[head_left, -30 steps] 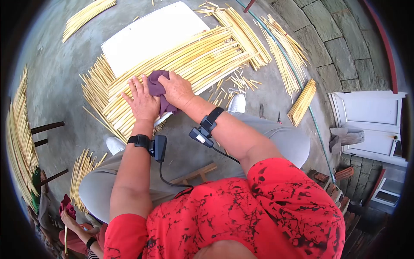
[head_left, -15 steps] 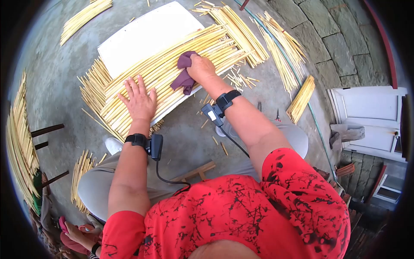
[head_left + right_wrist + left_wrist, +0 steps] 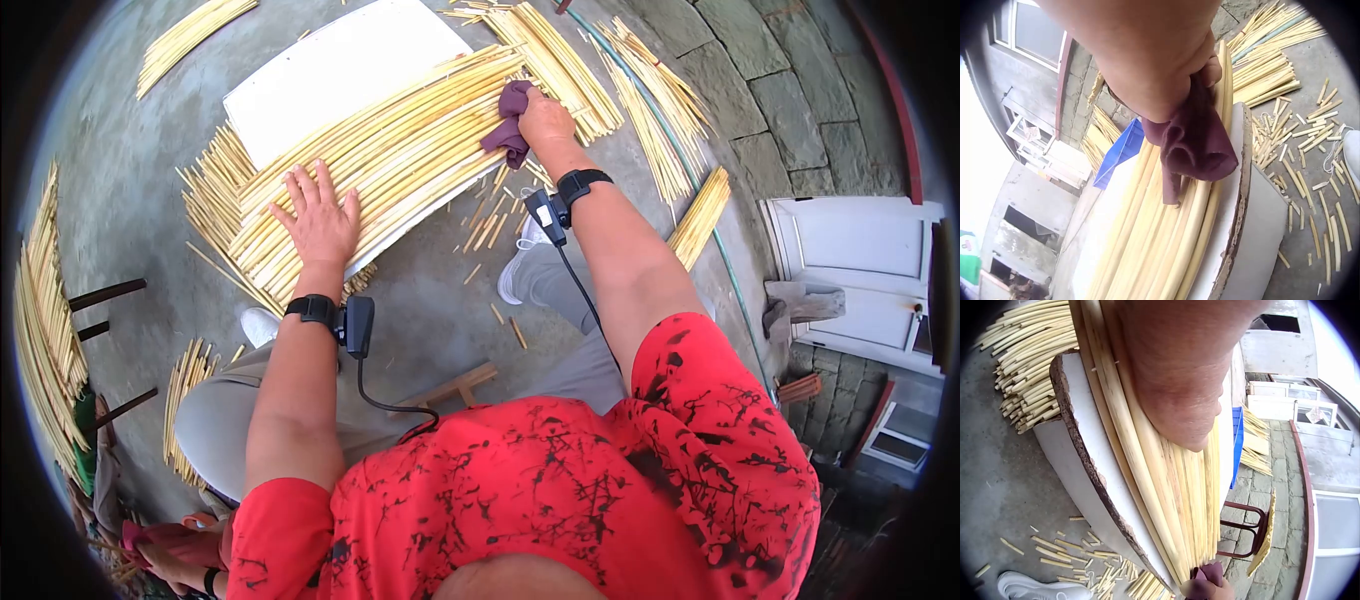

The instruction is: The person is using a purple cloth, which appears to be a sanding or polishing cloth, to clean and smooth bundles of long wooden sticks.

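A row of pale yellow stalks (image 3: pixel 400 145), laid side by side as a mat, covers part of a white board (image 3: pixel 340 75). My left hand (image 3: pixel 325 225) rests flat on the left part of the stalks, fingers spread. Toward the mat's right end my right hand (image 3: pixel 548 122) grips a crumpled purple cloth (image 3: pixel 512 115) against the stalks. From the right wrist, the cloth (image 3: pixel 1200 147) bunches out below the curled fingers, which are partly hidden behind the hand. A thin thread crosses the stalks (image 3: pixel 1110 369) near the left hand.
Short cut pieces (image 3: pixel 487 225) litter the floor by my white shoe (image 3: pixel 525 265). Stalk bundles lie at the right (image 3: pixel 700 215) and far left (image 3: pixel 50 330). A green hose (image 3: pixel 640 85) runs along the right side. Another person's hand (image 3: pixel 160 560) shows at the lower left.
The right hand has slid the purple cloth away from beside the left hand, rightward along the stalks to their far end. The left hand stays flat in nearly the same place.
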Tool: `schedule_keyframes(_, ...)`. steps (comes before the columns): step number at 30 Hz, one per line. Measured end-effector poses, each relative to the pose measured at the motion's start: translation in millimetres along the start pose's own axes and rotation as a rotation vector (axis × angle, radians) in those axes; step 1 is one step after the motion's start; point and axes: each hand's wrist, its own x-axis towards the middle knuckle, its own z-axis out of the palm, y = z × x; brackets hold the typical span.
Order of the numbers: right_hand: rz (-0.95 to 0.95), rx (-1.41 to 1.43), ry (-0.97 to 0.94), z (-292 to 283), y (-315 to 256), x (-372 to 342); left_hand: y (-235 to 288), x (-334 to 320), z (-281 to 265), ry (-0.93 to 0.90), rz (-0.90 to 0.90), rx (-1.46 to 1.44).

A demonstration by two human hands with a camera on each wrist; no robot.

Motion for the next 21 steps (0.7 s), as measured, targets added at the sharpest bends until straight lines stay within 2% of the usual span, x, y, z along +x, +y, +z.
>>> schedule_keyframes(2, -0.089, 0.075, -0.021, 4, -24, -25, 1, 2, 1, 0.002, -0.008, 0.003)
schedule_keyframes(4, -0.217, 0.167, 0.049, 13, -67, -74, 3, 2, -4, -0.016, -0.016, 0.019)
schedule_keyframes(6, -0.367, 0.319, -0.031, 17, -109, -128, 3, 2, -5, -0.043, -0.027, -0.023)
schedule_keyframes(8, -0.547, 0.355, -0.102, 25, -136, -168, 1, 1, -7, -0.060, -0.004, 0.011)
schedule_keyframes(12, -0.498, 0.321, -0.143, 18, -131, -165, -7, 9, 9, -0.087, 0.005, 0.046)
schedule_keyframes(13, -0.495, 0.320, -0.137, 17, -128, -161, -6, 9, -1, -0.129, -0.017, -0.083)
schedule_keyframes(14, -0.492, 0.320, -0.131, 16, -127, -156, -8, 13, 2, -0.128, -0.042, -0.075)
schedule_keyframes(16, -0.493, 0.306, -0.145, 16, -128, -151, -30, 16, 7, 0.135, -0.037, -0.530)
schedule_keyframes(17, -0.500, 0.268, -0.155, 16, -130, -150, -46, 14, 5, 0.147, -0.077, -0.501)
schedule_keyframes(19, -0.505, 0.221, -0.162, 15, -136, -151, -74, 4, -10, 0.313, -0.230, -0.436)
schedule_keyframes(20, -0.497, 0.207, -0.160, 14, -136, -151, -86, -7, -16, 0.323, -0.251, -0.423)
schedule_keyframes(21, -0.505, 0.209, -0.147, 16, -137, -152, -98, -22, -23, 0.258, -0.472, -0.534)
